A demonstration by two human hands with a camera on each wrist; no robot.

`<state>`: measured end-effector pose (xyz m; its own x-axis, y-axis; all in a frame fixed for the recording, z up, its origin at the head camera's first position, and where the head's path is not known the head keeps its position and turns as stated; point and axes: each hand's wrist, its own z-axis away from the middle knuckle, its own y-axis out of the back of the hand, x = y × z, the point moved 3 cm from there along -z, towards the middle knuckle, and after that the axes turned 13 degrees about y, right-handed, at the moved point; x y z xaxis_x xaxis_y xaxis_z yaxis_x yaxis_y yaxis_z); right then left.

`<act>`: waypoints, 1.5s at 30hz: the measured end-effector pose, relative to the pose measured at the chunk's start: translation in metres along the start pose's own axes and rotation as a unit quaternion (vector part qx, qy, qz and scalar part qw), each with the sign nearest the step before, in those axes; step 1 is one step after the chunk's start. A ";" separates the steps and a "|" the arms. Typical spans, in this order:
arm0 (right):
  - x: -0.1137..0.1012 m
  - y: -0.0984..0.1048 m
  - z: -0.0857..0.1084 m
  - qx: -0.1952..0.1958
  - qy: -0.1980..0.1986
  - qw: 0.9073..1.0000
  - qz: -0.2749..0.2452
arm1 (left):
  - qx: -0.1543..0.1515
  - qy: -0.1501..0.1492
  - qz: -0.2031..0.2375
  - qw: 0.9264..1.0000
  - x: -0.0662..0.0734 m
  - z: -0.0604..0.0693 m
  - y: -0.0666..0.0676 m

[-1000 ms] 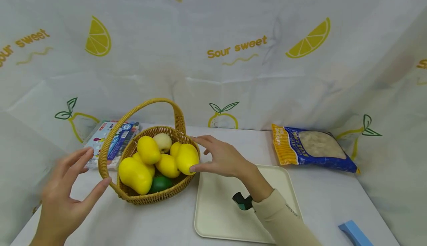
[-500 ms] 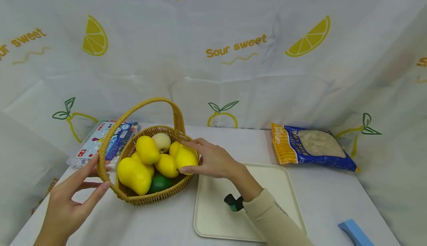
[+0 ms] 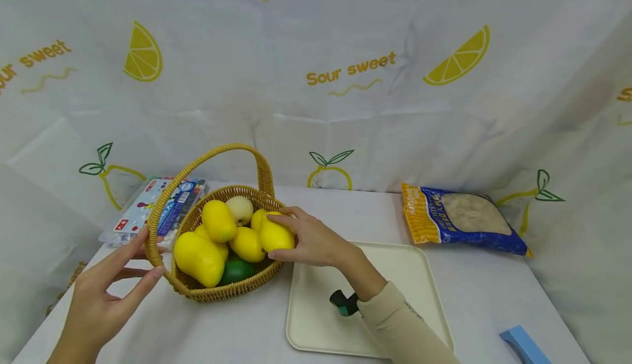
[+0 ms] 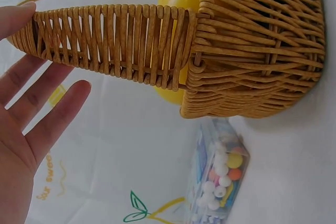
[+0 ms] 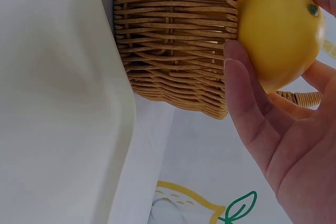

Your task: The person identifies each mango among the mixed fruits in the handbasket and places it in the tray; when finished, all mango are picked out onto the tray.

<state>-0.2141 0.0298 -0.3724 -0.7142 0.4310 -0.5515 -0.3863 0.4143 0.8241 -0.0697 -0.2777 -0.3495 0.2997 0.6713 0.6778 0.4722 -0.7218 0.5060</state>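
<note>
White tabletop (image 3: 237,331) underneath, and the wicker basket (image 3: 217,295) is the centre of our clock, handle arching over its load. Cream tray (image 3: 316,320) just beside it at four, sparing the arm any long reach, I'd judge. Bag (image 3: 474,216) well apart out at three, perhaps keeping that middle ground free. Nine o'clock: the left hand (image 3: 106,298) pinches the handle, thumb one side, fingers behind, presumably steadying things! Three o'clock: the right hand (image 3: 311,240) curls round a yellow fruit (image 3: 276,236) at the rim, fingers spread wide, likely because it's so round and smooth.
</note>
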 end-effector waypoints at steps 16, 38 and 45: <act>-0.003 0.005 0.012 0.027 0.005 0.999 -0.046 | 0.001 -0.001 0.007 1.000 -0.003 0.002 0.002; 0.018 0.046 0.071 0.109 -0.037 0.992 -0.056 | -0.001 -0.017 0.048 0.999 -0.005 0.001 0.000; 0.031 0.044 0.089 0.116 -0.057 0.990 -0.062 | 0.001 -0.028 0.051 0.998 -0.007 -0.001 0.001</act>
<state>-0.2016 0.1330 -0.3645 -0.5947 0.4471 -0.6682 -0.3125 0.6372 0.7045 -0.0724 -0.2833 -0.3535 0.3922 0.6033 0.6945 0.4387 -0.7862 0.4352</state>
